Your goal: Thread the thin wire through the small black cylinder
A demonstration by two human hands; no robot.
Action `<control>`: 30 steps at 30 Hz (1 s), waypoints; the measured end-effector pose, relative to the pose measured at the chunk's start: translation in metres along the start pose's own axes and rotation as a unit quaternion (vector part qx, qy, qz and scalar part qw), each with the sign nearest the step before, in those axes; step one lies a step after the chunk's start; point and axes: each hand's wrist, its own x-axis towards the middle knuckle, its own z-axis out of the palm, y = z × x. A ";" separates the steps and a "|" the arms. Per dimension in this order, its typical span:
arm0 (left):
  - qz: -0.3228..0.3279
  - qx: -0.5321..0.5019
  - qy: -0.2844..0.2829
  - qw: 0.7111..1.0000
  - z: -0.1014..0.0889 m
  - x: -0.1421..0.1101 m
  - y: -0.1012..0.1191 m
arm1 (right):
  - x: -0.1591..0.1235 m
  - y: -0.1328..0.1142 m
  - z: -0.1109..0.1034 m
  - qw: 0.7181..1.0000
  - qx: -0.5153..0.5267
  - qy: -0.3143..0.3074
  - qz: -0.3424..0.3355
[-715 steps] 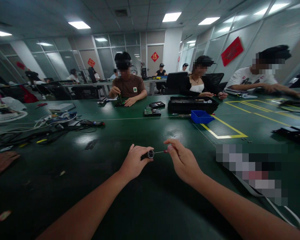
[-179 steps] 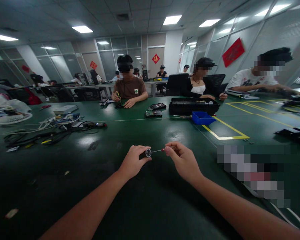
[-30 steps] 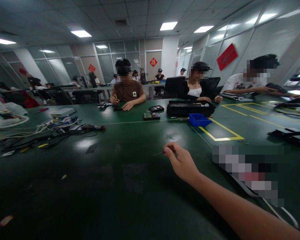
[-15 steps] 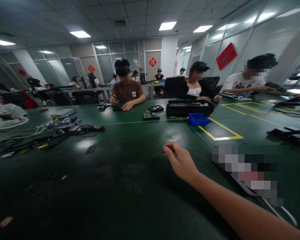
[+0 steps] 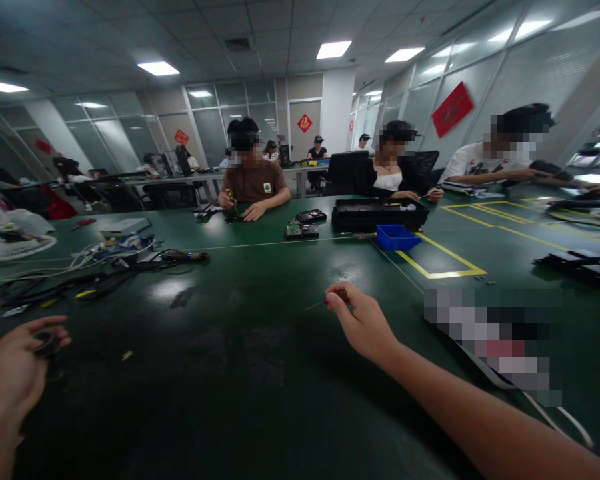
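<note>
My right hand (image 5: 363,323) hovers over the middle of the green table (image 5: 260,373), pinched shut on a small screwdriver (image 5: 325,303) whose thin shaft points left. My left hand (image 5: 10,373) is at the far lower left edge of the view, fingers curled round a small black round part (image 5: 46,343). The two hands are far apart.
A tangle of cables (image 5: 80,267) lies at the left. A blue bin (image 5: 397,237), a black tray (image 5: 377,213) and circuit boards (image 5: 303,230) sit across the table. Yellow tape lines (image 5: 445,263) mark the right side. Several people work on the far side.
My left hand, out of view half a second ago, has come in at the lower left holding the black round part. My right hand has stayed in place with the screwdriver.
</note>
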 end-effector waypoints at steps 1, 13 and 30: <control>-0.019 -0.060 0.006 0.998 0.010 -0.002 0.001 | 0.000 0.000 0.000 1.000 0.000 -0.001 0.000; 0.025 -0.180 -0.264 0.947 0.136 -0.071 0.051 | -0.002 -0.002 -0.003 1.000 0.002 -0.006 0.007; 0.276 0.054 -0.466 0.839 0.221 -0.183 0.025 | -0.003 0.003 0.002 0.984 0.175 0.039 0.016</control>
